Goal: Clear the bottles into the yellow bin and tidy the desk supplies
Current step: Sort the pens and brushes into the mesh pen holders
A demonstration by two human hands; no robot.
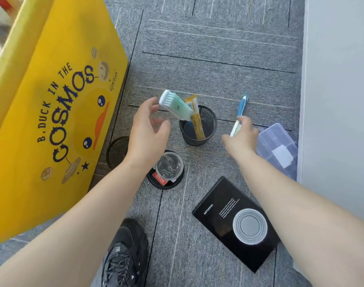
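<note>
We lose the yellow bin (42, 121) past the left and top edges. A mesh cup (117, 151) beside it is half hidden behind the bin's corner and the left forearm (106, 193). Motion blur smears the right hand (242, 135), so its fingers (226, 140) on the blue toothbrush (241, 108) are indistinct; it also covers a corner of the clear plastic box (278, 148). Small print on the notebook (218, 204) is unreadable. The bottom edge cuts the shoe (125, 255).

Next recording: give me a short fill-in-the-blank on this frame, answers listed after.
The right hand grips a blue and white ____.
The sachet standing in the mesh cup is coloured ____.
The black book on the carpet is labelled ____.
The yellow bin has as its largest word ____.
Answers: toothbrush; yellow; NOTEBOOK; COSMOS.
</note>
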